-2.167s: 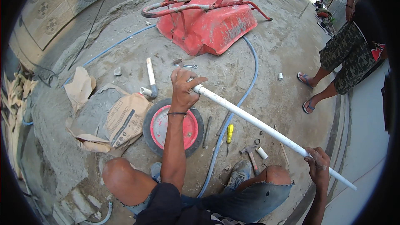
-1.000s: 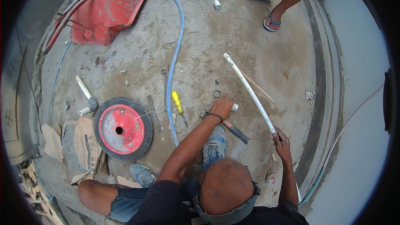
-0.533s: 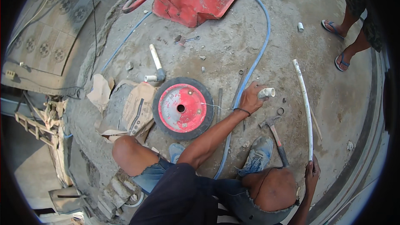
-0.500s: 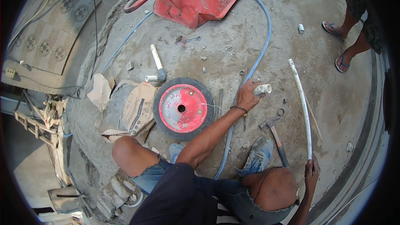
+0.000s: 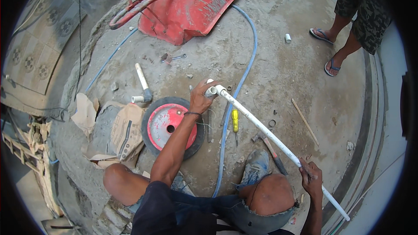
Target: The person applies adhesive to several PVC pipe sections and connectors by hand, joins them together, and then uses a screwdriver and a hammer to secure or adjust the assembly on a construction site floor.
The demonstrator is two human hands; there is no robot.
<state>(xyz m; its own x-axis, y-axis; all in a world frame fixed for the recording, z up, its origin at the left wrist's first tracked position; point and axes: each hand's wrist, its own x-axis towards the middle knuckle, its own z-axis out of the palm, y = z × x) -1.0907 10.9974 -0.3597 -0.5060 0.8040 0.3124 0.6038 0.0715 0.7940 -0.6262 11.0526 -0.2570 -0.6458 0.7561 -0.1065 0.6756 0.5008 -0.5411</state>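
Note:
My left hand point(image 5: 200, 99), closed, grips a short white plastic pipe fitting point(image 5: 211, 91) above the ground, right of the wheel. One end of a long white plastic pipe point(image 5: 265, 131) meets this fitting; whether it sits inside cannot be made out. Lower down its length, my right hand point(image 5: 311, 179) is wrapped round the pipe, whose other end sticks out past the hand to the lower right. Below the pipe lie a yellow-handled screwdriver point(image 5: 235, 121) and a hammer point(image 5: 273, 153). The wheel point(image 5: 160, 126), with black tyre and worn red hub, lies flat beside my left forearm.
A red wheelbarrow point(image 5: 191, 11) lies tipped over at the far side. A blue hose point(image 5: 252, 48) curves across the ground. Paper sacks point(image 5: 126, 132) and a jointed pipe piece point(image 5: 142, 80) lie left. A person in sandals point(image 5: 333, 63) stands far right.
The long pipe has swung from nearly upright to a slant, its far end now at the fitting. My left hand has shifted left, uncovering the screwdriver. The whole view has shifted somewhat.

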